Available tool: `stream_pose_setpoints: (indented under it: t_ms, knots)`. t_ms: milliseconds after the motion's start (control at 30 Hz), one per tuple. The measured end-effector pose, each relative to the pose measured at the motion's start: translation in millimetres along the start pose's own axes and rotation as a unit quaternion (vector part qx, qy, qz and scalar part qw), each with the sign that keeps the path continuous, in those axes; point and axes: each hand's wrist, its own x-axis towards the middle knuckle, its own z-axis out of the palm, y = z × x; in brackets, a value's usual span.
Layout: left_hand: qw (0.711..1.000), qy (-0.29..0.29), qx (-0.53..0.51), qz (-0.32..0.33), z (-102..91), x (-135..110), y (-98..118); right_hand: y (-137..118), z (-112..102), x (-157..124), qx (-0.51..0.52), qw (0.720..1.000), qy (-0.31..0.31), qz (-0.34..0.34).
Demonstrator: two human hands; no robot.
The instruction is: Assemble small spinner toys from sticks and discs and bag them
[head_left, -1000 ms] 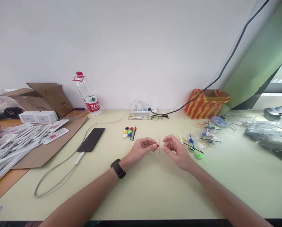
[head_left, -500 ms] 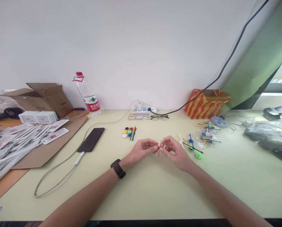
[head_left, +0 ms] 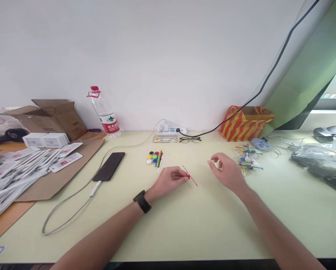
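My left hand (head_left: 169,181) pinches a small red toy piece (head_left: 189,176), a thin red stick crossing a little hub, just above the table. A black watch is on that wrist. My right hand (head_left: 225,171) is further right, fingers curled over the near edge of a pile of small coloured stick pieces (head_left: 248,157); a yellowish piece shows at its fingertips, and I cannot tell if it is gripped. A small cluster of coloured round caps and sticks (head_left: 154,158) lies behind my left hand.
A black phone (head_left: 109,166) on a grey cable lies to the left, beside cardboard with white packets (head_left: 21,165) and an open box. At the wall stand a water bottle (head_left: 103,112), a power strip (head_left: 170,131), glasses (head_left: 190,139) and a red-yellow bag (head_left: 245,122).
My right hand let go of the red piece and moved right to the pile of coloured pieces. My left hand kept the red piece, which now tilts diagonally.
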Motion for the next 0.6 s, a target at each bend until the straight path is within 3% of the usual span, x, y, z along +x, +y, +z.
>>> stream_pose_setpoints:
  t_ms: [100,233,300,400,500,600]
  knots:
    - [0.989,0.031,0.135,0.050,-3.2,-1.0,-4.3,29.2,-16.9,5.7,-0.122,0.990,0.027,0.061]
    - [0.959,0.077,0.262,0.075,-8.3,-1.9,-8.1,58.0,-28.2,2.6,-0.183,0.964,-0.091,0.168]
    - [0.955,0.088,0.276,0.063,-9.1,-2.2,-9.7,62.5,-26.1,0.2,-0.164,0.959,-0.150,0.176]
    - [0.957,0.079,0.274,0.063,-7.6,-2.8,-11.1,53.7,-15.6,-2.1,-0.091,0.967,-0.200,0.131]
    - [0.959,0.046,0.269,0.075,-4.7,-3.9,-8.8,29.4,-2.6,-4.5,-0.009,0.972,-0.224,0.065]
    - [0.960,0.015,0.269,0.080,-2.6,-5.0,-2.9,5.1,2.1,-6.0,0.092,0.959,-0.266,-0.016]
